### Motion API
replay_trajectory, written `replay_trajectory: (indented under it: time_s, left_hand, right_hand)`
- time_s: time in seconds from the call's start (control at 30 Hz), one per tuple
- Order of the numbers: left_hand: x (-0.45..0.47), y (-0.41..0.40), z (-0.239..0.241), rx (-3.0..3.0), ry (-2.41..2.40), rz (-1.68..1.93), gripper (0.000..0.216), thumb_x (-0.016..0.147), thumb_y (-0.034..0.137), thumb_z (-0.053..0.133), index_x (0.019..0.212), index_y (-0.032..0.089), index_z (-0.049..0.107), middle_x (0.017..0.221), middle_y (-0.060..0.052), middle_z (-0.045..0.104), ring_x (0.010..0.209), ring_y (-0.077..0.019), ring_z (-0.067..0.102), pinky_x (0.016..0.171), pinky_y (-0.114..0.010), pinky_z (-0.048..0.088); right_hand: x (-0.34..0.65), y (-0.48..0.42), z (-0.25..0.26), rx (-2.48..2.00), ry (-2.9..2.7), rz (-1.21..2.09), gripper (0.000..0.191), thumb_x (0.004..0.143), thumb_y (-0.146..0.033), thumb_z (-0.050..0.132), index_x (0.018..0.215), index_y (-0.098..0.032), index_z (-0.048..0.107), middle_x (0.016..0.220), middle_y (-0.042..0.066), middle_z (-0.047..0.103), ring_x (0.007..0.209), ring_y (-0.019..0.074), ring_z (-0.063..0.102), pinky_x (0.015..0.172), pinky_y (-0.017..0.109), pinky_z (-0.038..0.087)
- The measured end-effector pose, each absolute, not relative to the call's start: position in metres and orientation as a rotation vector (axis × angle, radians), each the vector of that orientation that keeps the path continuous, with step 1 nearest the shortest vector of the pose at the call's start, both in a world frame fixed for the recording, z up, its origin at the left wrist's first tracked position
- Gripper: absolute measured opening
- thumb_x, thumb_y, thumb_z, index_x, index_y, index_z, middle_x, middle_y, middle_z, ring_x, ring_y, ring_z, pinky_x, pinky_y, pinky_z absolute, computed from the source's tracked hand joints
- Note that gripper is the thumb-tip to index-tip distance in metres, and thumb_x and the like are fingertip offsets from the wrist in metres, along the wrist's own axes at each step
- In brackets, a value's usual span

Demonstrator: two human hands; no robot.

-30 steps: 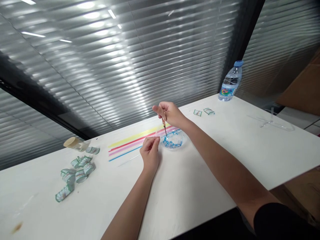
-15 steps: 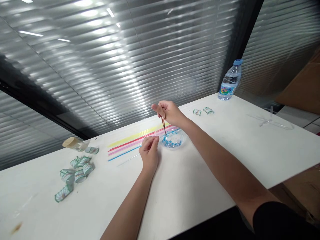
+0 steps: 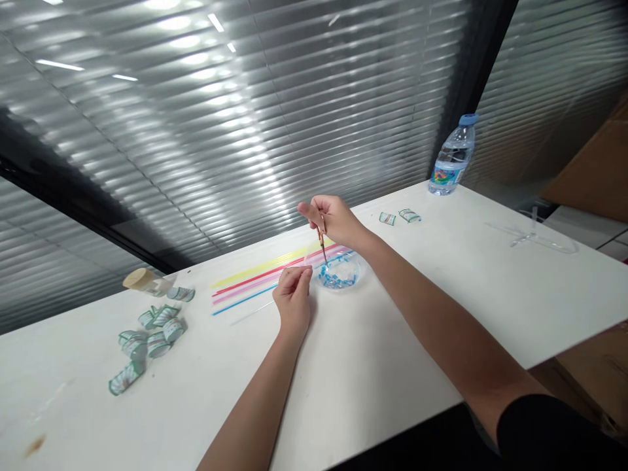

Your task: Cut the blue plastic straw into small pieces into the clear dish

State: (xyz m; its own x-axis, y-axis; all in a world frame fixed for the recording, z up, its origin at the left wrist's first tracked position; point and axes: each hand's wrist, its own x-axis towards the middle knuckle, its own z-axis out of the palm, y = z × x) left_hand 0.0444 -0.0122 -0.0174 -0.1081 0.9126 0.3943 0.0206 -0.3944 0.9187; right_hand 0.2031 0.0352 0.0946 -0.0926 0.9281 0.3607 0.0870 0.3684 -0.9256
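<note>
My right hand point(image 3: 333, 219) grips a small pair of copper-coloured scissors point(image 3: 322, 239), their dark tips pointing down over a clear plastic bowl point(image 3: 360, 275). Small blue cut pieces point(image 3: 338, 281) lie in the bowl. At its left edge, my left hand point(image 3: 294, 297) rests on the white table with thumb and forefinger pinched. Whatever sits between those fingertips is too small to make out. Just behind the left hand lie long thin straws point(image 3: 255, 278) in yellow, red, pink and blue, plus a clear one point(image 3: 252, 313).
Several green-and-white labelled rolls point(image 3: 157, 345) lie to the left near a cork-topped clear jar point(image 3: 137, 279). Two similar small pieces point(image 3: 409, 215) are at the back. A water bottle point(image 3: 449, 160) stands at the far right corner; a clear plastic frame point(image 3: 534, 239) lies at right.
</note>
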Motion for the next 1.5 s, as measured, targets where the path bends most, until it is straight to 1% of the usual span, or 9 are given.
replay_trajectory:
  time_s: [0.53,0.8,0.9,1.03,1.13,1.27,1.37,1.43,1.5]
  left_hand:
    - [0.045,-0.013,-0.016,1.442,1.045,1.58,0.009,0.08,0.031,0.07,0.083,0.025,0.075,0.079,0.001,0.06,0.057,-0.0055,0.046,0.053,-0.024,0.036]
    - [0.045,-0.014,-0.016,1.454,1.071,1.564,0.014,0.079,0.035,0.07,0.083,0.023,0.075,0.081,-0.001,0.061,0.058,-0.0071,0.047,0.052,-0.024,0.036]
    - [0.046,-0.014,-0.017,1.449,1.074,1.57,0.014,0.079,0.036,0.07,0.083,0.023,0.075,0.081,-0.001,0.062,0.058,-0.0073,0.047,0.052,-0.024,0.036]
    - [0.046,-0.012,-0.018,1.466,1.088,1.571,0.016,0.08,0.037,0.069,0.082,0.022,0.073,0.08,-0.001,0.061,0.058,-0.0075,0.047,0.053,-0.024,0.036]
    - [0.042,-0.014,-0.011,1.534,1.136,1.63,0.02,0.083,0.04,0.066,0.082,0.02,0.07,0.076,0.0,0.06,0.06,-0.0085,0.048,0.057,-0.024,0.039]
    - [0.033,-0.033,0.014,1.782,1.016,1.69,0.022,0.087,0.038,0.061,0.077,0.018,0.06,0.076,-0.001,0.057,0.07,-0.0115,0.053,0.066,-0.026,0.044]
    - [0.032,-0.067,0.033,1.792,0.879,1.494,0.017,0.094,0.035,0.05,0.09,0.02,0.057,0.089,-0.004,0.064,0.076,-0.0137,0.061,0.069,-0.029,0.048]
    - [0.032,-0.093,0.039,1.88,0.874,1.283,0.015,0.096,0.027,0.043,0.099,0.021,0.057,0.093,-0.005,0.066,0.086,-0.0162,0.064,0.074,-0.031,0.05]
    - [0.03,-0.116,0.037,2.069,0.907,1.028,0.02,0.095,0.017,0.041,0.106,0.023,0.058,0.102,-0.006,0.067,0.095,-0.0169,0.064,0.082,-0.031,0.05]
  right_hand:
    - [0.202,0.036,0.095,-0.942,-1.465,0.918,0.056,0.073,-0.069,0.06,0.055,-0.02,0.038,0.057,-0.002,0.052,0.049,0.0079,0.046,0.048,0.023,0.038]
    - [0.202,0.037,0.094,-0.949,-1.451,0.894,0.053,0.078,-0.062,0.059,0.053,-0.02,0.039,0.053,-0.003,0.05,0.049,0.008,0.045,0.051,0.024,0.037]
    - [0.204,0.039,0.093,-0.972,-1.435,0.875,0.052,0.078,-0.062,0.059,0.053,-0.02,0.039,0.053,-0.003,0.05,0.051,0.0085,0.047,0.054,0.025,0.037]
    - [0.207,0.04,0.093,-1.009,-1.438,0.839,0.053,0.076,-0.064,0.059,0.055,-0.02,0.038,0.056,-0.003,0.053,0.05,0.0076,0.045,0.052,0.024,0.036]
    - [0.209,0.038,0.096,-1.024,-1.458,0.764,0.054,0.077,-0.066,0.057,0.056,-0.019,0.038,0.054,-0.003,0.051,0.049,0.006,0.043,0.052,0.023,0.033]
    - [0.213,0.035,0.105,-1.013,-1.476,0.698,0.053,0.083,-0.063,0.049,0.058,-0.018,0.038,0.057,-0.003,0.045,0.056,0.0049,0.047,0.057,0.021,0.033]
    - [0.219,0.031,0.114,-1.015,-1.49,0.696,0.05,0.085,-0.06,0.049,0.06,-0.018,0.037,0.058,-0.003,0.044,0.058,0.0056,0.049,0.057,0.021,0.033]
    - [0.224,0.028,0.12,-1.013,-1.495,0.675,0.049,0.084,-0.057,0.053,0.061,-0.018,0.036,0.058,-0.003,0.044,0.057,0.0056,0.048,0.056,0.022,0.034]
    - [0.229,0.023,0.126,-1.002,-1.496,0.653,0.048,0.083,-0.056,0.055,0.061,-0.018,0.035,0.057,-0.004,0.044,0.055,0.005,0.048,0.055,0.022,0.034]
